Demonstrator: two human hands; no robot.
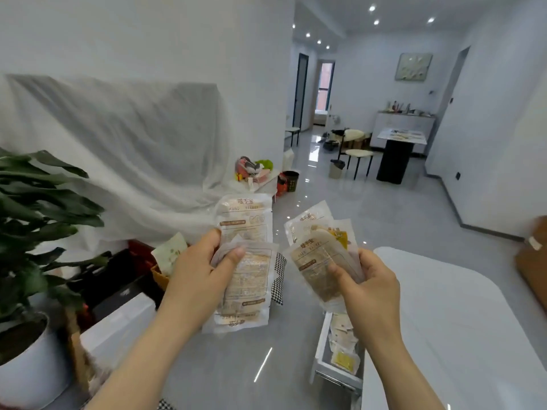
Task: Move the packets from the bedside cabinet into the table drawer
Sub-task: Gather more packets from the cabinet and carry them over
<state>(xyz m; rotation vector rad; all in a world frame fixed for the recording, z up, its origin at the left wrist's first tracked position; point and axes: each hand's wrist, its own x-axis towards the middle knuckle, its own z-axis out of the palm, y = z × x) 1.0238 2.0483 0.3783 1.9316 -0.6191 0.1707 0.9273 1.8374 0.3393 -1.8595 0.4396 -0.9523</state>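
Holding "HAND WARMER" packets: left hand, right hand.

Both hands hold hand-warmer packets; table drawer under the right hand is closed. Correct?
No: the head view shows the drawer open, with packets inside. The left hand and right hand do each grip packets.
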